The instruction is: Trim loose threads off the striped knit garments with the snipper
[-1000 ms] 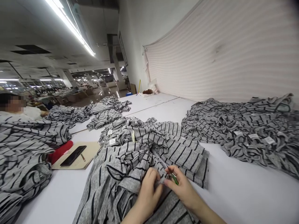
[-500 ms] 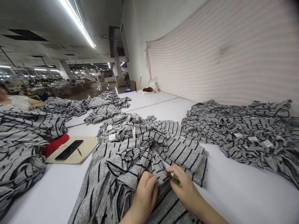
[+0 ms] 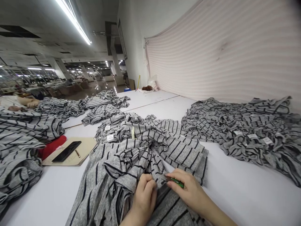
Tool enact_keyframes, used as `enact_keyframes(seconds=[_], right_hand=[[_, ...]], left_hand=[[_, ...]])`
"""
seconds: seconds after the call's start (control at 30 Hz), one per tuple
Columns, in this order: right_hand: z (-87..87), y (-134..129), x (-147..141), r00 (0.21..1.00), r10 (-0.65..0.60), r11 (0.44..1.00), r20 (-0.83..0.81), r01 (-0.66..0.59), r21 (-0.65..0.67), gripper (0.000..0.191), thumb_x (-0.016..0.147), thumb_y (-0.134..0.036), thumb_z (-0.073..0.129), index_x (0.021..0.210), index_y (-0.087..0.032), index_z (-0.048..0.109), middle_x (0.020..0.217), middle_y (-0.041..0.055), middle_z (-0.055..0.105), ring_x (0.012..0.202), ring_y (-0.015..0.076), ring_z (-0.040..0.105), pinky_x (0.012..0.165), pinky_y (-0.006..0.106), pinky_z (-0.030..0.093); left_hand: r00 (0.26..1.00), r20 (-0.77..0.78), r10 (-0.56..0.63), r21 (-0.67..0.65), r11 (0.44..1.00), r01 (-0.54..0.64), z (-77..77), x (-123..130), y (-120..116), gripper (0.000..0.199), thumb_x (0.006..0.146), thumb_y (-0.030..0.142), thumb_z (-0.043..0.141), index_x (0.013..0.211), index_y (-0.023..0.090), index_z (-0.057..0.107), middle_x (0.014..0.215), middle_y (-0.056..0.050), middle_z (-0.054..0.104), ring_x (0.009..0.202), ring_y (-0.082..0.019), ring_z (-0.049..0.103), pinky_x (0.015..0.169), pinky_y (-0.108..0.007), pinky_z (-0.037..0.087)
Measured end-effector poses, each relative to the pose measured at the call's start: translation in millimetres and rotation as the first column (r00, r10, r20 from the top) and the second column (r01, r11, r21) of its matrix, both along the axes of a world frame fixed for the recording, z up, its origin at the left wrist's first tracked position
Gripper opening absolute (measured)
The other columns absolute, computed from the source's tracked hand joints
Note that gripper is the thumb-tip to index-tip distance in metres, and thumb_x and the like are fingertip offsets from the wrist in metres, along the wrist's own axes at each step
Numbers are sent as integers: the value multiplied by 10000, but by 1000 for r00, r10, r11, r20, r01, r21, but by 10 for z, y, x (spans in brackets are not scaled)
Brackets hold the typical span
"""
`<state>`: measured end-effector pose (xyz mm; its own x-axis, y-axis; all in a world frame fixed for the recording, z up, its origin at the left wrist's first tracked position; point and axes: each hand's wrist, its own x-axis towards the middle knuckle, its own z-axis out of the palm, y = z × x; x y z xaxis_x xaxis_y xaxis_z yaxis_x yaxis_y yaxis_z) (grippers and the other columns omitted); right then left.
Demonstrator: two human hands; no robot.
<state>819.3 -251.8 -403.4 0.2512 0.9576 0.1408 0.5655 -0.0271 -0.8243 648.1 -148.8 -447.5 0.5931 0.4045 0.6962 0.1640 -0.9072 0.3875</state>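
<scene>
A grey garment with dark stripes [image 3: 101, 185] lies bunched on the white table [image 3: 225, 194] in front of me. My left hand [image 3: 144, 196] is closed on a fold of it, fingers pinched together. To the right, my right hand [image 3: 185, 186] grips small green-handled snips [image 3: 176, 181], their dark blades pointing left at the cloth beside my left hand. Whether the blade tips touch the fabric is too small to tell. Just beyond, more striped garments with white labels [image 3: 110, 137] lie heaped together.
Striped garment piles lie at the right [image 3: 235, 125] and left [image 3: 18, 147]. A black phone [image 3: 67, 151] and a pen [image 3: 77, 153] rest on a paper pad [image 3: 87, 147] beside red cloth [image 3: 53, 147]. A person's hands [image 3: 31, 103] show at far left.
The whole view has shifted slightly. My right hand has turned, and the snips lie flatter and point left. My left hand still pinches the cloth. The other person's hands show more.
</scene>
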Motion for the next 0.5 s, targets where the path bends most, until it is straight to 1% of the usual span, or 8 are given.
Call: enact_keyframes(seconds=[0.1, 0.2, 0.3, 0.4, 0.43, 0.47, 0.5], right_hand=[[20, 4, -6, 1000, 27, 1000, -5, -27, 5, 194, 861, -277, 589, 993, -271, 732, 947, 39, 700, 880, 225, 641, 784, 305, 485], [26, 7, -8, 1000, 19, 1000, -2, -19, 15, 186, 865, -266, 582, 963, -272, 740, 915, 28, 704, 852, 213, 645, 758, 292, 486], [0, 10, -6, 1000, 19, 999, -11, -19, 26, 185, 875, -275, 570, 955, -266, 737, 916, 29, 700, 855, 210, 643, 763, 291, 481], [-44, 15, -15, 1000, -19, 1000, -17, 20, 18, 163, 869, -288, 570, 941, -248, 710, 924, 35, 687, 873, 217, 633, 789, 302, 472], [-60, 23, -22, 999, -25, 1000, -20, 26, 13, 150, 846, -278, 594, 957, -243, 689, 937, 34, 680, 885, 220, 627, 796, 304, 469], [-76, 35, -29, 1000, -23, 1000, -19, 23, 12, 160, 824, -254, 608, 974, -241, 663, 951, 30, 671, 894, 219, 620, 797, 302, 466], [-91, 54, -35, 1000, -18, 1000, -9, 18, 17, 171, 811, -217, 601, 976, -240, 640, 954, 26, 662, 891, 214, 614, 789, 297, 464]], left_hand=[[1000, 7, 7, -17, 1000, -7, 14, 9, -5, 244, 805, -16, 414, 844, 220, 458, 824, -17, 477, 742, -136, 502, 688, -224, 476], [1000, 26, 7, -40, 999, -6, 33, 12, -20, 239, 800, -12, 414, 835, 221, 457, 814, -17, 478, 730, -139, 505, 674, -232, 476], [999, 55, 3, -56, 998, 0, 35, 10, -24, 229, 803, -3, 424, 834, 221, 460, 810, -19, 483, 729, -142, 506, 669, -240, 476], [995, 97, 1, -75, 997, 6, 22, 13, -11, 211, 812, 18, 441, 826, 221, 494, 857, -38, 527, 799, -164, 530, 726, -276, 476], [994, 111, -17, -111, 993, 29, 19, 16, -4, 193, 821, 36, 452, 820, 221, 505, 889, -46, 552, 841, -175, 541, 761, -295, 471], [992, 118, -38, -187, 980, 60, 19, 19, 5, 167, 837, 65, 464, 834, 222, 520, 918, -50, 574, 872, -183, 551, 785, -306, 464], [991, 119, -53, -306, 948, 88, 23, 24, 15, 134, 859, 107, 474, 877, 224, 535, 926, -48, 591, 872, -184, 558, 783, -306, 458]])
